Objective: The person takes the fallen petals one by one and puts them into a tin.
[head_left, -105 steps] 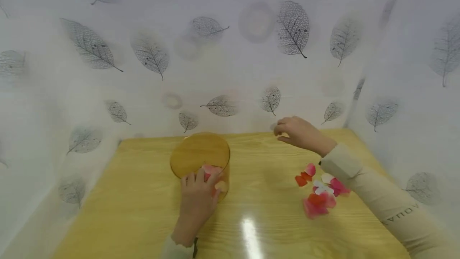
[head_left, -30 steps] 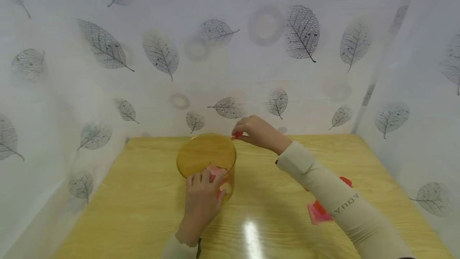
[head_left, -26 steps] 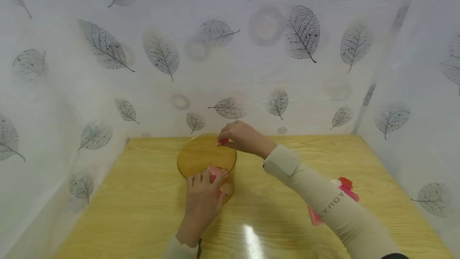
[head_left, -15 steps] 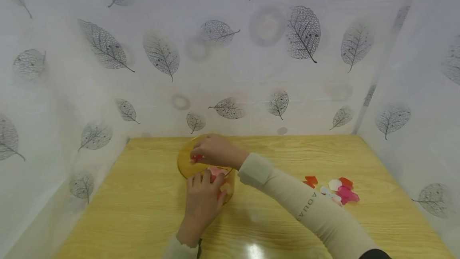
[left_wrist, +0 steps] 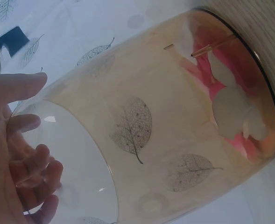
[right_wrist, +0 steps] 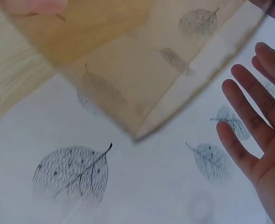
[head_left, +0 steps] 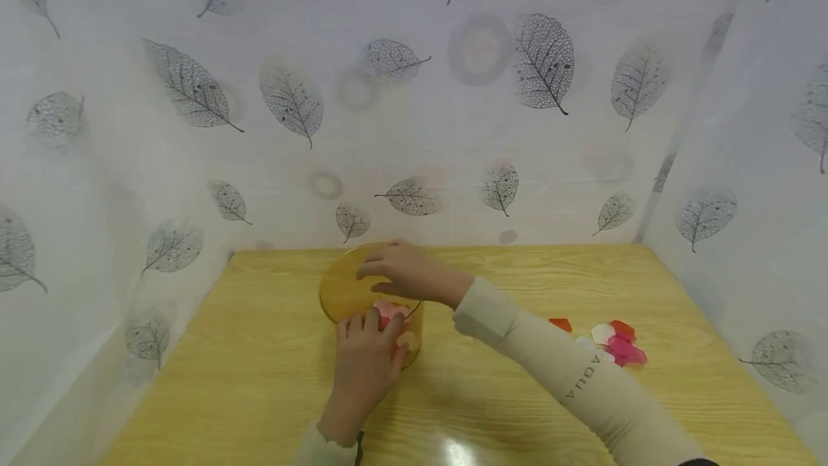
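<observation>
A clear amber glass vase (head_left: 339, 290) stands on the table, its wide mouth toward the back in the head view. My left hand (head_left: 365, 362) holds it at the near side; in the left wrist view, the thumb (left_wrist: 27, 87) and curled fingers lie at the clear rim. Pink and white petals (left_wrist: 230, 100) are gathered at the bottom of the vase, visible through its wall. Over the mouth is my right hand (head_left: 410, 272), holding nothing. The right wrist view shows its fingers (right_wrist: 251, 123) spread and nearly straight beside the vase rim (right_wrist: 207, 84).
On the right of the wooden table (head_left: 259, 380) lie loose petals: a magenta one (head_left: 624, 351), a red one (head_left: 560, 324) and several pale ones, partly behind the right sleeve (head_left: 569, 372). A white leaf-print sheet (head_left: 446, 121) rises behind and at both sides.
My right hand carried red petals left from the right side to over the vase mouth. They have left its fingers, which have since spread and drawn back slightly right. My left hand keeps its hold.
</observation>
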{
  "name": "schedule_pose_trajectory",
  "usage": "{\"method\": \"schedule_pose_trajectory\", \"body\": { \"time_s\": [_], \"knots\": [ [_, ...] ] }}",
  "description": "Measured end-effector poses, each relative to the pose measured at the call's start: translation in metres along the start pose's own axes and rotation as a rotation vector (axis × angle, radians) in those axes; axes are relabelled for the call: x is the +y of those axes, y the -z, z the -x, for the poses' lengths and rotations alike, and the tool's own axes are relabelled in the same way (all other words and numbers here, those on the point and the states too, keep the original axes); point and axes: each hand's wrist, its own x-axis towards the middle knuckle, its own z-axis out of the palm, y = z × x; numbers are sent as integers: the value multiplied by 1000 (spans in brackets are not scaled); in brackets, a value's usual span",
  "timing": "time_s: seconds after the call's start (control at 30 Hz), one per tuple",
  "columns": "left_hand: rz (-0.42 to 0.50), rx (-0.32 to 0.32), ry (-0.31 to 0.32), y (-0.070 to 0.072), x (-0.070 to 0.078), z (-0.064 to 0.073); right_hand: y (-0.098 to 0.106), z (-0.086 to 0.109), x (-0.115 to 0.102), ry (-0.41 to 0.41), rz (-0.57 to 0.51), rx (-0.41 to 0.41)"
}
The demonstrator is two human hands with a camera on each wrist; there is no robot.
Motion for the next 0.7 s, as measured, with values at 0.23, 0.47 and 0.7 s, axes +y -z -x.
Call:
{"method": "schedule_pose_trajectory", "body": {
  "time_s": [0.23,0.47,0.7],
  "knots": [
    [-37,2,4,0,1,-1,14,68,17,-22,58,85],
    [-18,8,18,3,1,-3,6,148,38,-132,113,103],
    [-22,-8,21,2,3,-3,-26,227,64,-392,20,-21]
  ]
}}
